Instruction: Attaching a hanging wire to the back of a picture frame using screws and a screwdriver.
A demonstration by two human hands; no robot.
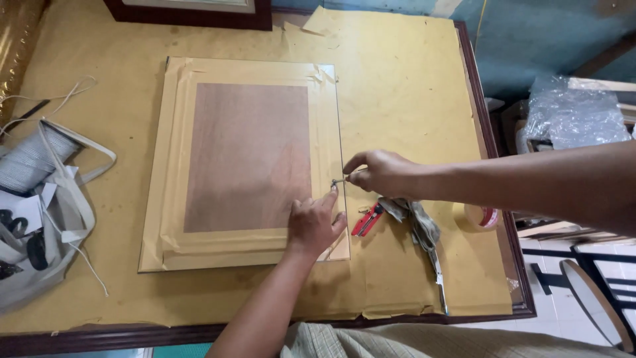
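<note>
A picture frame (pixel 199 166) lies face down on the table, its plywood back edged with brown paper tape. My left hand (pixel 313 224) rests flat on the frame's lower right part, forefinger stretched toward the right edge. My right hand (pixel 379 174) reaches in from the right and pinches a small metal screw or hook (pixel 338 181) against that right edge, just above my left fingertip.
Red-handled pliers (pixel 366 219), a grey rag (pixel 414 219) and a thin metal tool (pixel 440 282) lie right of the frame. A tape roll (pixel 482 217) sits near the table's right rim. A cloth bag (pixel 46 225) with a cord spool (pixel 30 159) is at left. Brown paper (pixel 397 86) covers the table.
</note>
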